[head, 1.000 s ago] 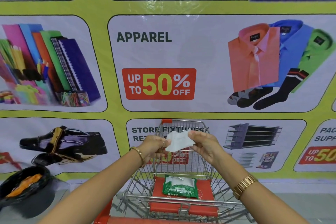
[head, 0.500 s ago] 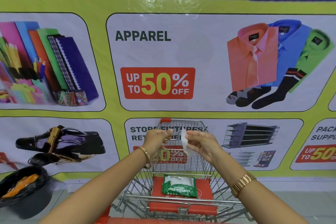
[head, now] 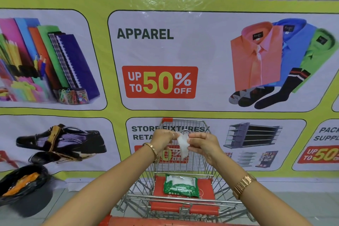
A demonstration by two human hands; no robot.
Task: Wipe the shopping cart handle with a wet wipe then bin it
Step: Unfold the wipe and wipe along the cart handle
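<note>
Since a moment ago both hands came closer together, and the wet wipe (head: 183, 145) now hangs folded between them. Fingers of the left hand (head: 163, 140) and right hand (head: 202, 143) pinch it above the shopping cart (head: 205, 154), over the green wipes pack (head: 180, 185).

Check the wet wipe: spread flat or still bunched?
Bunched. The wet wipe hangs crumpled and narrow between the left hand and right hand, above the cart.
</note>
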